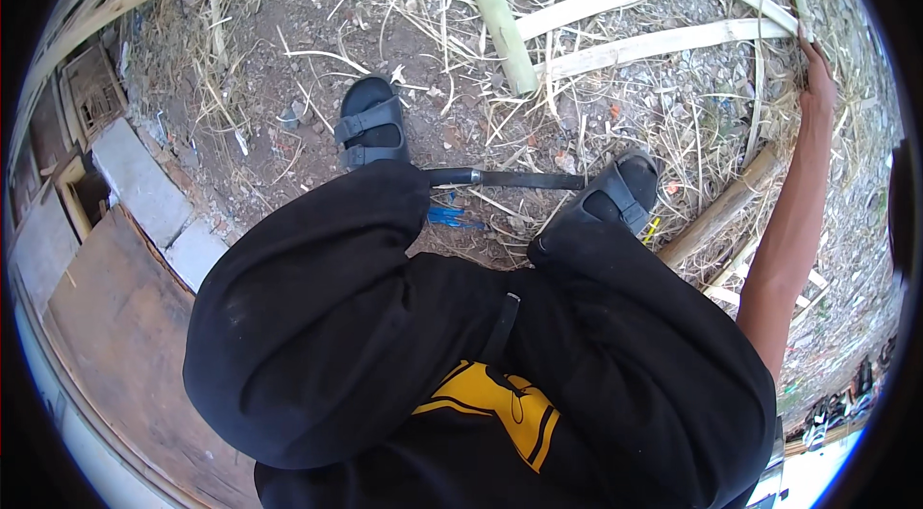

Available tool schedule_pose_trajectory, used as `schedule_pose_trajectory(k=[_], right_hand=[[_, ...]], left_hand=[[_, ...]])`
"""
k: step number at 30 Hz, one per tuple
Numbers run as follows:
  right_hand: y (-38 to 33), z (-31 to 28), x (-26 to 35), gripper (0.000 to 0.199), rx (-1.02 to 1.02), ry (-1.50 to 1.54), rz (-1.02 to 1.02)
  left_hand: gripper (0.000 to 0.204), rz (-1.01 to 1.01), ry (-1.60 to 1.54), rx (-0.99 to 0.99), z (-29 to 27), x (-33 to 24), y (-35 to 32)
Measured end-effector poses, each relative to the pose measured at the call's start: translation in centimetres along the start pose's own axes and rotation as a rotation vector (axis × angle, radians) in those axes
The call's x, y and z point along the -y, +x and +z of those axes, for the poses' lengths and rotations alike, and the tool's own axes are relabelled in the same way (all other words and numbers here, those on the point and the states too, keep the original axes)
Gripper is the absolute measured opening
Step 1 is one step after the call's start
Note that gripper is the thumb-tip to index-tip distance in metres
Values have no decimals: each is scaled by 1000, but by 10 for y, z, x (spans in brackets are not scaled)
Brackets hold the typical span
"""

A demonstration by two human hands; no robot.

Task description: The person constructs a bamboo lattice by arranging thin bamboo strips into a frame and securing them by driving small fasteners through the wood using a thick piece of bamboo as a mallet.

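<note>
Lattice of pale, flat wooden strips (663,43) lies on straw-strewn brown ground (274,9); right hand (818,78), half-closed, touches its near right corner, grip unclear; left hand's state I cannot tell.

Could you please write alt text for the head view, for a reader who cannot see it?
A right hand reaches to the near right corner of a frame of pale strips on straw-littered ground. A dark, blade-like tool lies between two dark sandals; the left hand is out of view.
</note>
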State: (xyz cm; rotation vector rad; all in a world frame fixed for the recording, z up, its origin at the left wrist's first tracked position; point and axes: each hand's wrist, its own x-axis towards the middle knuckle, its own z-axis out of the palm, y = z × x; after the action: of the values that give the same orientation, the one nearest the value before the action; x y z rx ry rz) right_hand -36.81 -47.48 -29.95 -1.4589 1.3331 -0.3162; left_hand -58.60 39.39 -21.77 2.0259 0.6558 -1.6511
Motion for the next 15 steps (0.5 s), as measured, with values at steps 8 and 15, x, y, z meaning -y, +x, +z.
schedule_pose_trajectory(k=[8, 15], right_hand=[[19, -27, -6, 68, 33, -27, -5], [19, -36, 10, 70, 121, -51, 94]], left_hand=[[26, -24, -104, 33, 35, 2, -7], [26, -97, -315, 105, 84, 14, -27]])
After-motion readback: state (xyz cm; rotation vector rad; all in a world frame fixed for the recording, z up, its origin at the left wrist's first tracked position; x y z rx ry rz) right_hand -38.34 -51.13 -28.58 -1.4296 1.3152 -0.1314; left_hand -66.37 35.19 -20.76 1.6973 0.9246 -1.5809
